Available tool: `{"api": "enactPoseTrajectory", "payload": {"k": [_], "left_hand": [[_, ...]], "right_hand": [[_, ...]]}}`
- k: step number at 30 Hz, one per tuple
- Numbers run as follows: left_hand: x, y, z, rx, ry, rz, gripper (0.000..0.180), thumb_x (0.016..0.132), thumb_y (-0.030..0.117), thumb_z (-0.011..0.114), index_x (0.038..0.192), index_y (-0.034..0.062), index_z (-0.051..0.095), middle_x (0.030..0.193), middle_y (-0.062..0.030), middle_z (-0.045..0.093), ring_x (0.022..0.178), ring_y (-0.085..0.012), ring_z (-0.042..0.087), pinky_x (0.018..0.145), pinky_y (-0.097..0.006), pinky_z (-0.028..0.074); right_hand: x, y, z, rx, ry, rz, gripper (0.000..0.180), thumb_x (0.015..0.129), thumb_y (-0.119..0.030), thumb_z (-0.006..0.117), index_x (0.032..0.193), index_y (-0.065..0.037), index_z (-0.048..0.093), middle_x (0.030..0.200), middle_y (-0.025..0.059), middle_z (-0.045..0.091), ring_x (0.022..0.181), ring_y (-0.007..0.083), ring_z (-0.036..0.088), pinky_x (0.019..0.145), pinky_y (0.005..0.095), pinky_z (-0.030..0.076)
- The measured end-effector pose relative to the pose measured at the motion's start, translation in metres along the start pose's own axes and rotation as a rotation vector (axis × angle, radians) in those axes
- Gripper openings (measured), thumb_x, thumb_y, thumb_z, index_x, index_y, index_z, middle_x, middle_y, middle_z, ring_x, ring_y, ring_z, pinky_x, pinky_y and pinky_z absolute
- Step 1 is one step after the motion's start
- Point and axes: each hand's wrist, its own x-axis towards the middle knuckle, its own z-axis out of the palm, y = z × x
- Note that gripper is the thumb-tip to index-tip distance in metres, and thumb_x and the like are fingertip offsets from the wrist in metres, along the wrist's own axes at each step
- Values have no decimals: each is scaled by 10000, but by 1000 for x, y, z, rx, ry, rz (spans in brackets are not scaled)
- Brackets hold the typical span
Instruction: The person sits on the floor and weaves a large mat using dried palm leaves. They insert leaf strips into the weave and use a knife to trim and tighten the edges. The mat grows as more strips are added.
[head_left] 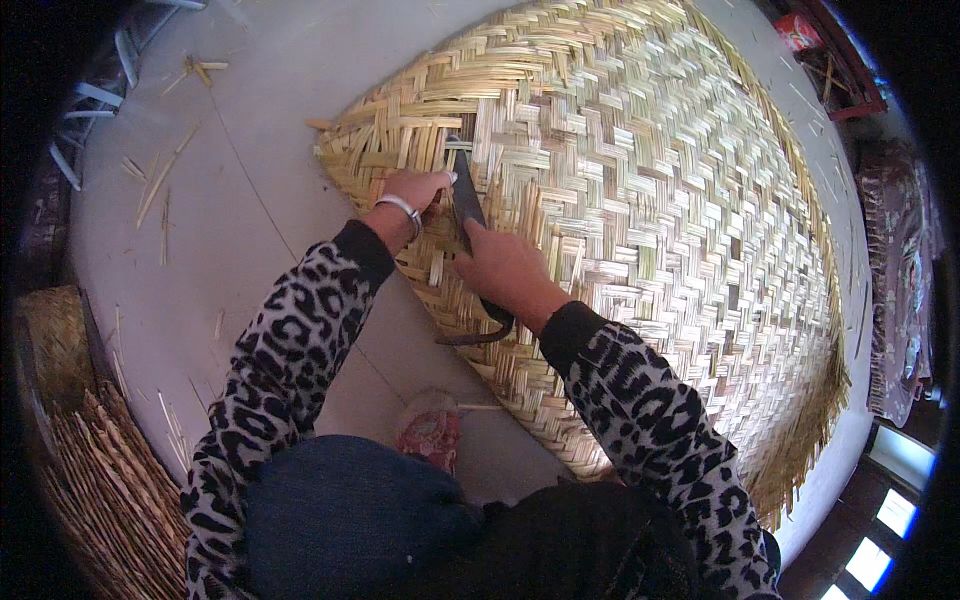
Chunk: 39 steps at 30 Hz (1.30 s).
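Observation:
A large woven mat (640,190) of split straw-coloured strips, in a zigzag weave, lies on the floor in front of me and to the right. My right hand (510,268) is wrapped round a dark, flat-bladed tool (468,190) whose lower end curves into a hook. The blade points away from me, its tip at a small gap in the weave near the mat's left corner. Just left of the blade, my left hand (415,190) is closed with its fingertips at the strips. What those fingers pinch is hidden. A bracelet (403,213) circles that wrist.
Loose strip scraps (165,180) litter the grey floor (240,120) at left. A bundle of long brown stalks (105,470) lies at the lower left. Metal legs (125,60) stand at the far left, a fringed cloth (895,280) at the right. My shoe (428,432) is beside the mat.

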Motion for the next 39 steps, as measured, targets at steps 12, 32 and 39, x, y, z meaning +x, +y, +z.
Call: {"api": "enactPoseTrajectory", "payload": {"k": [12,32,39], "left_hand": [[6,-6,-5,849,156,494,479,842,505,669,845,27,684,814,-204,688,792,-398,670,710,-489,513],[5,5,0,-37,-220,218,310,886,214,677,1066,-38,684,801,-92,716,614,-190,682,563,-341,535],[5,-8,1,329,41,293,253,839,199,744,872,-40,666,681,-77,684,575,-182,664,542,-321,520]], "right_hand": [[-7,0,-4,-39,-41,-12,385,900,-313,592,1165,-36,552,911,247,696,888,435,686,793,542,533],[-117,36,-46,948,-373,112,618,957,-132,573,1545,-121,382,695,-69,451,557,42,406,506,216,347],[-72,46,-24,778,-305,76,576,944,-181,578,1495,-66,454,740,-26,551,594,62,488,543,232,415]]}}
